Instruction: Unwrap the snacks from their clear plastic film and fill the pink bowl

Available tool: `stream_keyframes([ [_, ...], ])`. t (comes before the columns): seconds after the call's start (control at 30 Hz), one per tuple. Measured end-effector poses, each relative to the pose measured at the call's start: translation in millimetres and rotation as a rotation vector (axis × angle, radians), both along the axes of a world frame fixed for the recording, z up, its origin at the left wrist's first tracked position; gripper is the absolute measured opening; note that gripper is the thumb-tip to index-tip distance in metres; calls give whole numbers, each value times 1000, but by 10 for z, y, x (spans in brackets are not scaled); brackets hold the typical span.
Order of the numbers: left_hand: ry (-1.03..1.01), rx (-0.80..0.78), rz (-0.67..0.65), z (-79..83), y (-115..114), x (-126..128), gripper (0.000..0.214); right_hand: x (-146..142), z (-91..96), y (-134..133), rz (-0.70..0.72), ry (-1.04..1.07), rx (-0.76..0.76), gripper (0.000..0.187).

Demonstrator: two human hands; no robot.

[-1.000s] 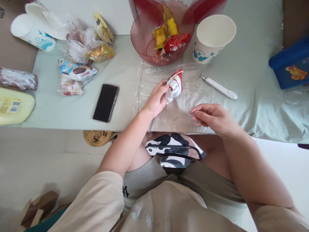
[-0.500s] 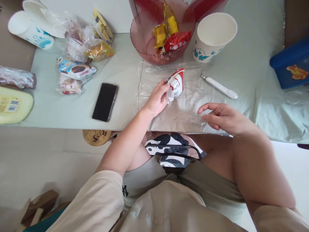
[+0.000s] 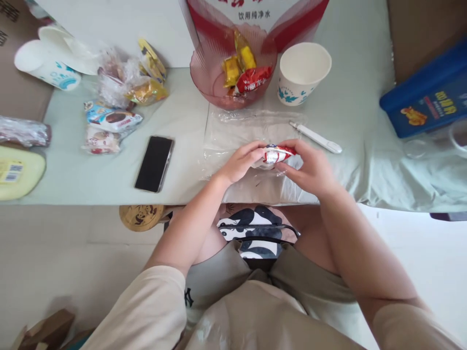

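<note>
Both hands meet over the near edge of the table (image 3: 182, 121), which is draped in a smooth, pale green cloth. The left hand (image 3: 239, 163) pinches one end of a small snack packet (image 3: 277, 153) with curled fingers and thumb, and the right hand (image 3: 310, 167) grips the other end the same way, so the packet lies flat between them, just above a crinkled clear plastic sheet (image 3: 233, 131). The packet is glossy foil film, red and white, its print too small to read. Toward the far edge stands a ribbed, translucent pink plastic bowl (image 3: 204, 80) holding yellow wrapped sweets (image 3: 231, 70) and a shiny red packet (image 3: 253, 80) with white characters that cannot be made out. Behind it rises a red-banded water jug (image 3: 255, 14) labelled 饮用纯净水. Just beside the bowl, to the right, sits a white paper cup (image 3: 304, 73) with teal leaf print – upright, round-rimmed. A slim white pen-shaped tool (image 3: 316, 138) lies near the right hand. A black smartphone (image 3: 154, 163) lies face up, left of the sheet. At the far left corner are a heap of cellophane-wrapped snacks (image 3: 120, 97) and tipped paper cups (image 3: 47, 68); at the right edge, a blue box (image 3: 430, 102) with an orange picture.
</note>
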State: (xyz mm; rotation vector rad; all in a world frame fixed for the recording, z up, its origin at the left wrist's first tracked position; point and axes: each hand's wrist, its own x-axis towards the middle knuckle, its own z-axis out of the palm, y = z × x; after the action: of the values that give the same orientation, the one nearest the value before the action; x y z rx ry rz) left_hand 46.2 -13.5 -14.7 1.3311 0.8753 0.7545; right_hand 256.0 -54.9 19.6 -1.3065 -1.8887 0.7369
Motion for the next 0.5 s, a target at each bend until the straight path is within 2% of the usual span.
stream_keyframes([
  [0.17,-91,-66,-41,-33,-15,53,57,83,22,-43,-256,196,52,18],
  [0.3,99,63,-110,114,-93,55,48,100,33,-76,-444,420,231,23],
  [0.4,312,200,-191,225,-143,70,48,11,116,-46,-486,367,347,26],
  [0.5,442,296,-259,273,-159,107,41,-208,276,135,-410,239,413,24],
])
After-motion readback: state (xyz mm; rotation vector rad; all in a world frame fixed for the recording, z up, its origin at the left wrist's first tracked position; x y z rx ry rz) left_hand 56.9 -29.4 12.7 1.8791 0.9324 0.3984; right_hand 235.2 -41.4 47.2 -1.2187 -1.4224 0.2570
